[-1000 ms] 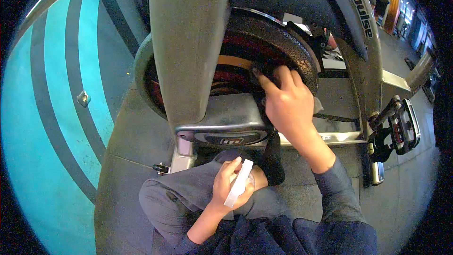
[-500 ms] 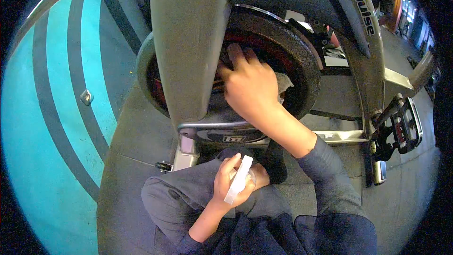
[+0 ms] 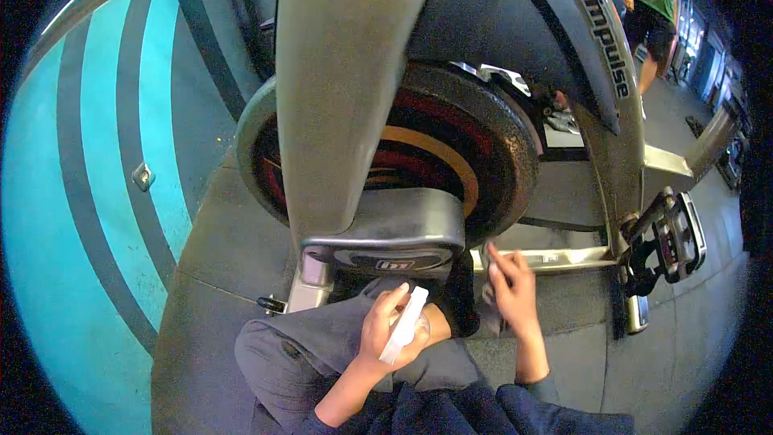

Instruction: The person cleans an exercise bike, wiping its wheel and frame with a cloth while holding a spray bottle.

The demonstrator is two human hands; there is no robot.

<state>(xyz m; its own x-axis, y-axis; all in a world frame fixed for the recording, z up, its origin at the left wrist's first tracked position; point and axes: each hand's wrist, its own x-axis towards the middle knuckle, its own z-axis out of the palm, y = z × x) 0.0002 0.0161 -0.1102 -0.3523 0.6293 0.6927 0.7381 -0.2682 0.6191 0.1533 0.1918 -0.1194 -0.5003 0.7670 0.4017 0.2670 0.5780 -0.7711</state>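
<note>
My left hand is wrapped round a spray bottle with a white trigger head, resting over my lap. Most of the bottle's body is hidden by the fingers. My right hand hangs low beside my leg, thumb and fingers pinching a grey cloth that is only partly visible. In front of me stands an exercise bike with a dark flywheel, which carries red and orange rings. A thick grey frame post crosses the wheel's left part. Below it sits a housing with a small logo.
A pedal sticks out at the right, near the bike's metal base bar. Turquoise and dark stripes cover the floor at left. A person in a green top stands at the far right.
My right hand has left the inside of the flywheel with the cloth and dropped down beside my leg. The view has tilted up slightly. My left hand keeps the spray bottle.
</note>
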